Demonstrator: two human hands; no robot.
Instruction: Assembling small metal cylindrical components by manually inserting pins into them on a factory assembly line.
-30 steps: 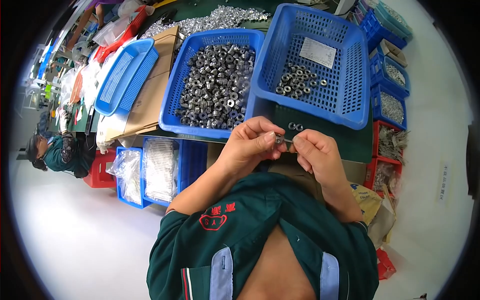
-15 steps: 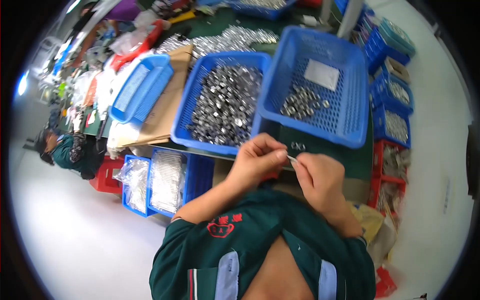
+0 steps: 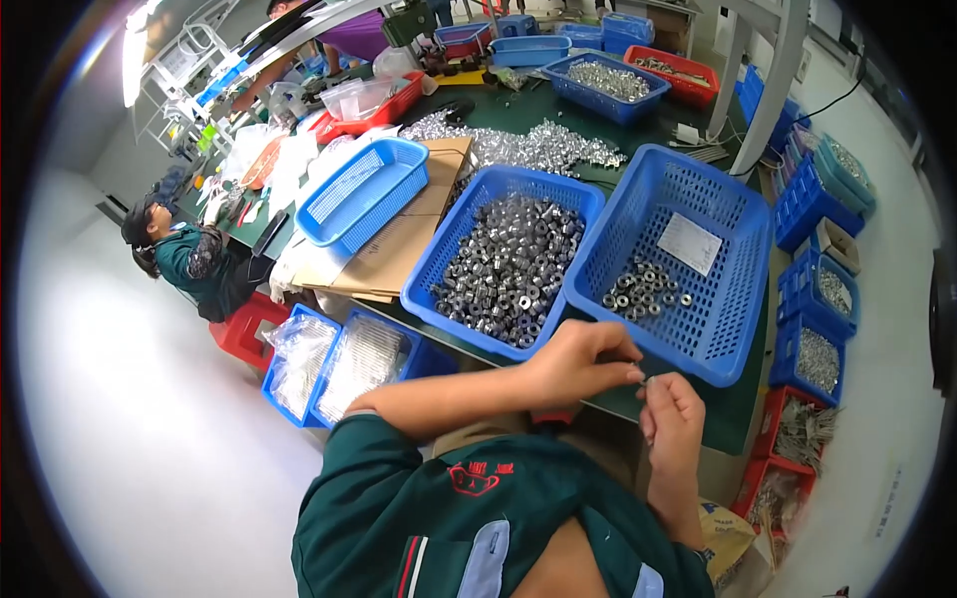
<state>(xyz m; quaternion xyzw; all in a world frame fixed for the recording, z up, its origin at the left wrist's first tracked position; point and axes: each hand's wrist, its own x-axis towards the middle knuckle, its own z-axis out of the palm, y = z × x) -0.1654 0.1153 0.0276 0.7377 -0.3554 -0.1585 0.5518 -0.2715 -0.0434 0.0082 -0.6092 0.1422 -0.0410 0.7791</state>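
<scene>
My left hand (image 3: 586, 367) and my right hand (image 3: 674, 417) meet at the fingertips over the table's near edge. Both are closed in a pinch around a tiny piece that I cannot make out. Just beyond the left hand is a blue basket (image 3: 423, 261) heaped with short metal bushings or nuts (image 3: 508, 261). Beside it, to the right, a larger blue basket (image 3: 740, 281) holds a small group of similar metal rings (image 3: 643, 289) and a white paper slip (image 3: 689, 244).
At left, a shallow blue basket (image 3: 371, 191) rests on cardboard (image 3: 424, 227). Shiny metal parts (image 3: 538, 148) lie heaped behind. Blue bins (image 3: 819, 354) and red bins (image 3: 800, 429) line the right side. Bagged parts (image 3: 367, 364) sit below the table. Another person (image 3: 179, 249) sits far left.
My view has shifted, bringing more of the table's far side in. The hands sit further right and lower in the picture, still fingertip to fingertip. The thin pale piece between them now barely shows.
</scene>
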